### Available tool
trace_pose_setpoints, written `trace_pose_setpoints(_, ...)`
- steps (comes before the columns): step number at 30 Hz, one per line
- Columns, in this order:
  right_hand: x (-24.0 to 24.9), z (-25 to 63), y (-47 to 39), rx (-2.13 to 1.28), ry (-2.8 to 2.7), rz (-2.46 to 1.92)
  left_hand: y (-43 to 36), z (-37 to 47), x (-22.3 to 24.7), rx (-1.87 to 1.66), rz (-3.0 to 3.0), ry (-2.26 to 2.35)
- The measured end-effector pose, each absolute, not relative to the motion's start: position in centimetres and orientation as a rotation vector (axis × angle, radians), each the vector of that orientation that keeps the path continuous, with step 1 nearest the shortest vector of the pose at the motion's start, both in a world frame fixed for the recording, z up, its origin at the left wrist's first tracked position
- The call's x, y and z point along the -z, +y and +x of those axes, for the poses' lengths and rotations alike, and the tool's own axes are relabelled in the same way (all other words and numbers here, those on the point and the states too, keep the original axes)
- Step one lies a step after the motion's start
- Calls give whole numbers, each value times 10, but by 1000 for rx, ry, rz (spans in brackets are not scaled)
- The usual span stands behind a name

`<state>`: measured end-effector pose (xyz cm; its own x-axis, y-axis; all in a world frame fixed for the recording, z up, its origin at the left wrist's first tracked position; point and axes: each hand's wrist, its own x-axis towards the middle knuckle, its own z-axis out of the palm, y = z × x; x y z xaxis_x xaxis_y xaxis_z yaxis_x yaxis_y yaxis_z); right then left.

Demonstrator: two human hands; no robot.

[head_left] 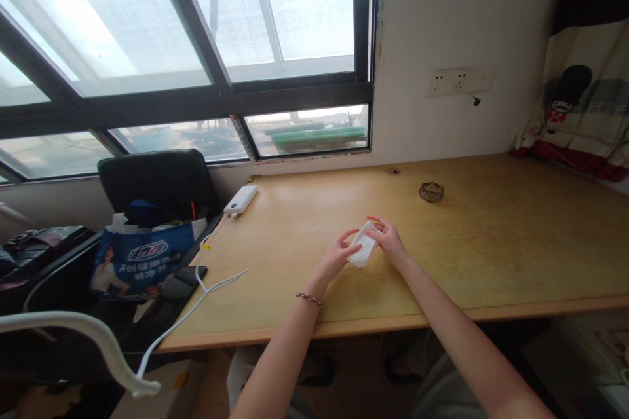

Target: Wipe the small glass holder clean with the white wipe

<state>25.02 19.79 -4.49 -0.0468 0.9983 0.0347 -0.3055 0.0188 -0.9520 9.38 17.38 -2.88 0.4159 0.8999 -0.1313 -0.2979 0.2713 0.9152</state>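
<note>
Above the front half of the wooden table, a small white folded piece, tissue or cloth, (362,246) is held between both hands. My left hand (339,255) pinches its left side with thumb and fingers; a dark beaded bracelet circles that wrist. At its upper right edge, my right hand (386,240) grips it with the thumb on the near face. The piece tilts, its lower end hanging free. Some fingertips are hidden behind it.
A patterned round bracelet-like object (431,192) lies at the back right of the table (491,236). On the left edge are a white power bank (242,200) with a white cable and a dark phone (171,294). A blue bag (147,258) sits on a black chair (157,177).
</note>
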Motion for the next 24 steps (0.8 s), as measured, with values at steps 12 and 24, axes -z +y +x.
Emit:
trace_pose_setpoints(12,60,257,210,-1190,-884,-987,167,92,35,-750,1204,644)
trace_pose_setpoints(24,40,253,197,-1739,-959,-799,176,91,35,-998,1202,710)
